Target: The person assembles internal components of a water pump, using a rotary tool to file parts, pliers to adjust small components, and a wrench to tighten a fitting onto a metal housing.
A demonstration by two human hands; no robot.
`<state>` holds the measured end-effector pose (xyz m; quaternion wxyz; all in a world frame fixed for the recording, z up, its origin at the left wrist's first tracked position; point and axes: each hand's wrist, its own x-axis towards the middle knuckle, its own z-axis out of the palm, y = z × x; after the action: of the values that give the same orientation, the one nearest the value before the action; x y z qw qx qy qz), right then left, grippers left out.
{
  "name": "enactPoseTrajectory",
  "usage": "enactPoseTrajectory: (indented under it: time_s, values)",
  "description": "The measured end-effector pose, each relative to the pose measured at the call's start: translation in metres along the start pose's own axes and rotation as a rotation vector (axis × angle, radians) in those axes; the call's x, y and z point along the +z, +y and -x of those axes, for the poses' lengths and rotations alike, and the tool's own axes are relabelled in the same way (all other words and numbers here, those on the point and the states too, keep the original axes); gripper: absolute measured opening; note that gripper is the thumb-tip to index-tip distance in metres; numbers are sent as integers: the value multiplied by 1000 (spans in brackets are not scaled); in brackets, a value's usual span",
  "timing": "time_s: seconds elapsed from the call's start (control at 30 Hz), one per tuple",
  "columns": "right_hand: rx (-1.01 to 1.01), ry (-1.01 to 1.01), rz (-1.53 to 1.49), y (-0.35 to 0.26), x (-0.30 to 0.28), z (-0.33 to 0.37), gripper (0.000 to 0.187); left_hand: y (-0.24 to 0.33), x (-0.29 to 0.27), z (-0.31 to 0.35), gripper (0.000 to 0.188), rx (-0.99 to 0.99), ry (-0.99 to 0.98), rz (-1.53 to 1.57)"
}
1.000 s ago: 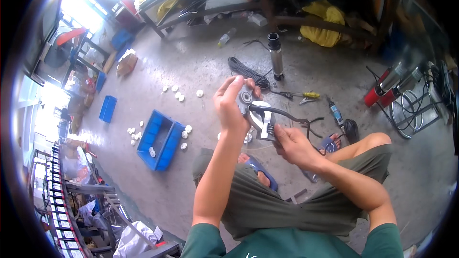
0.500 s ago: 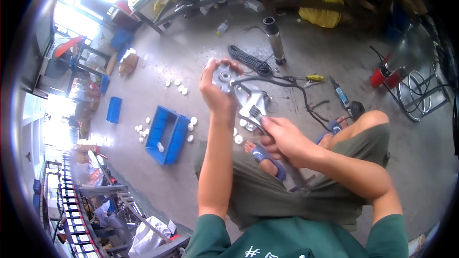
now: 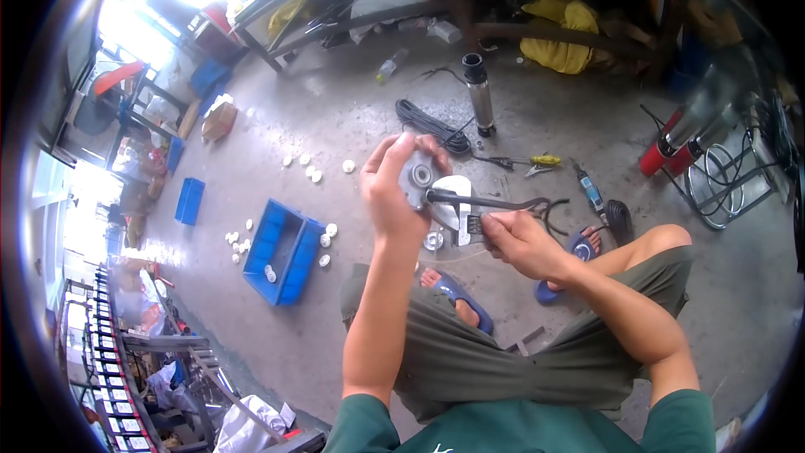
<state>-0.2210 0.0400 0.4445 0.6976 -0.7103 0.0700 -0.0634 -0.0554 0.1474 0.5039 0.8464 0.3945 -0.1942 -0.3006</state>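
Note:
My left hand is wrapped round a grey metal pump end piece, roundish with a central bore. A black cable comes out of its side and runs to the right. My right hand is closed on an adjustable wrench, its silver jaw and knurled screw showing beside the piece. The wrench's handle is hidden by the hand. Whether the jaws touch the piece, I cannot tell. A small round silver part shows just below the wrench head.
A blue bin stands at left, with white discs around it. Ahead, a metal cylinder stands beside coiled black cable. Yellow-handled pliers and a blue tool lie right. Red-ended cylinders stand farther right.
The view has shifted slightly. Both hands sit lower and a little farther right. The wrench has turned, its handle no longer showing below my right hand, and the cable lies straighter.

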Motion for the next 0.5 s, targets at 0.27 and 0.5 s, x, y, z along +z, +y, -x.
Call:
enactPoseTrajectory:
  time_s: [0.27,0.5]
  values:
    - [567,116,-765,-3,50,16,43,-37,-12,-19,15,66,155,-164]
    - [734,189,-1143,-43,58,3,35,-59,-41,-43,17,-46,224,-119]
